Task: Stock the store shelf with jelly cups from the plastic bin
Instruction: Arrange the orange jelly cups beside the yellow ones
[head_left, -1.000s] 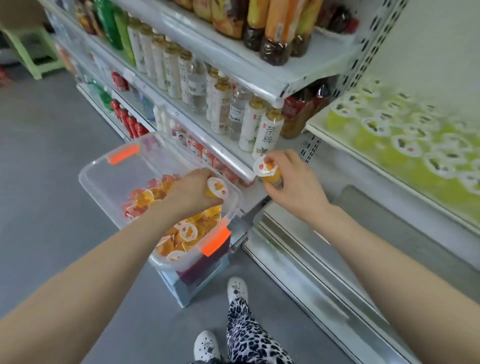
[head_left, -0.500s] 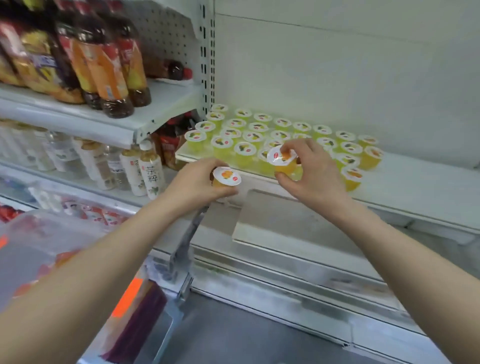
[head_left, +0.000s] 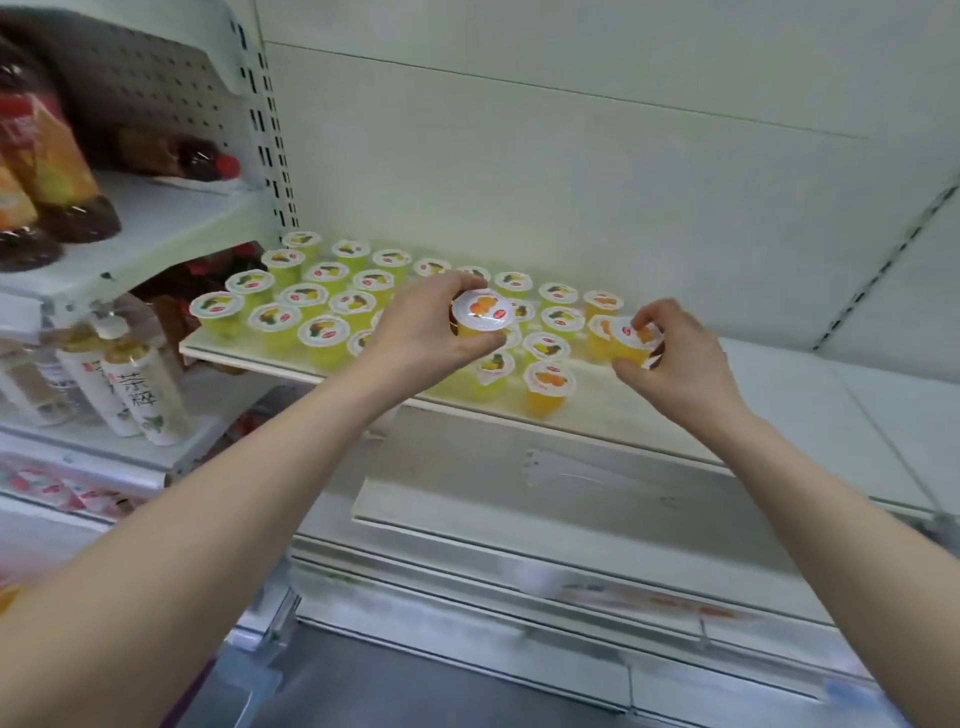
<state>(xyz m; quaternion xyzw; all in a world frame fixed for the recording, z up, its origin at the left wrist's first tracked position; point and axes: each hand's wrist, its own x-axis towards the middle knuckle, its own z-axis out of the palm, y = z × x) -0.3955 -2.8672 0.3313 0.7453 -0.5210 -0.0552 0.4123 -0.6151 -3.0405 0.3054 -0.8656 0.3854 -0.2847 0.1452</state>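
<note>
At the far left, on the neighbouring rack, dark juice bottles (head_left: 49, 176) stand on an upper shelf, with white tea bottles (head_left: 143, 387) bearing green print on the level below. To their right, the store shelf (head_left: 779, 400) carries rows of green jelly cups (head_left: 322, 332), lids up and packed close together from its left end toward the middle. The left hand (head_left: 415, 338) is over the front of these rows, its grip clamped on an orange jelly cup (head_left: 482, 312). The fingers curl over the far side, the thumb is under the near side, and the lid is tilted toward the camera above the cups beneath. Just right of it, near the shelf's front edge, a standing orange cup (head_left: 549, 387) rests upright. Further right, the right hand (head_left: 685, 364) has its grip pinched on a second orange jelly cup (head_left: 628, 340), fingertips on the lid rim, beside the right end of the rows. Whether its base touches the shelf cannot be told.
</note>
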